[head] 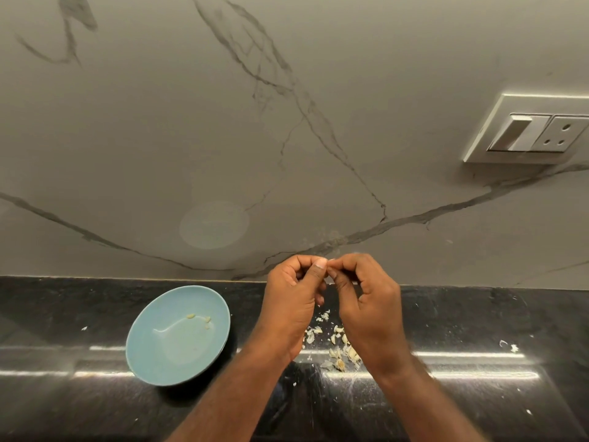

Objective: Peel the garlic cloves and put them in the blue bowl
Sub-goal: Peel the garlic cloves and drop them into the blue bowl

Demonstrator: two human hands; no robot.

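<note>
Peeling step: left hand and right hand both pinched a mostly hidden clove. Next: strip skin, drop into bowl, eight o'clock.

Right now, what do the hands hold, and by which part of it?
Left hand and right hand together pinch a small pale garlic clove between their fingertips; it is mostly hidden, so which part cannot be told.

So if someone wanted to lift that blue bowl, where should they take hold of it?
Probably the near rim of the blue bowl, pinched with the thumb inside and fingers beneath, coming from above. It looks shallow and too wide for one hand to span, and the peeled cloves lie toward its far right, away from that rim.
</note>
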